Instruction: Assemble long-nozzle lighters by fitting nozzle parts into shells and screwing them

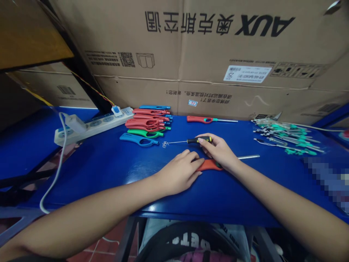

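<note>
My left hand (178, 173) grips the handle end of a red-orange lighter (209, 165) lying on the blue table (109, 182). The lighter's metal tube points right, partly behind my right wrist. In my right hand (219, 149) is a screwdriver (192, 140) with a black and yellow handle, its thin shaft pointing left. The tip reaches a small pile of screws (165, 144). Red, green and blue lighter shells (145, 124) are stacked just behind the screws.
Another red lighter (200, 119) lies at the back. Green-and-metal lighter inserts (291, 136) are heaped at right. A white power strip (95, 125) with cables stands at left. A large cardboard sheet (191, 47) backs the table.
</note>
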Tool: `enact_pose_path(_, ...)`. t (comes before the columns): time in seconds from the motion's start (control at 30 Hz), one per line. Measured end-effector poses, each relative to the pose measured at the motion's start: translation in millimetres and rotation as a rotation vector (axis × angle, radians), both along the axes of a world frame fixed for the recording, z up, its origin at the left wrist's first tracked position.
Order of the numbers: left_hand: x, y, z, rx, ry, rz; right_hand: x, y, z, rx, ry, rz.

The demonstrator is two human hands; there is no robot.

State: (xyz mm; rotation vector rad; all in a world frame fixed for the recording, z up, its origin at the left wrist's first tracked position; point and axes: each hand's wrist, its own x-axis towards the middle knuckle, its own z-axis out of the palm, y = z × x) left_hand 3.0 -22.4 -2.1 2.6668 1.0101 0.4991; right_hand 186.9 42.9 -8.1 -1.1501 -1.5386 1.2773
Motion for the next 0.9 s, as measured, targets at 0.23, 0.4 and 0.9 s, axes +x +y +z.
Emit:
enact_pose_path(0.23, 0, 1, 0.4, -0.006, 0.022, 0.004, 1, -1, 0.6, -0.003, 0.030, 0.000)
enact_pose_path(0.4, 0, 0, 1.7, -0.011, 0.024, 0.003, 3, -3, 2.6, 0.041, 0.039, 0.039)
enact_pose_path(0.9, -1, 5, 2.3, -0.105, -0.337, 0.063, 22, -8, 27.8, -0.019, 0.367, -0.199)
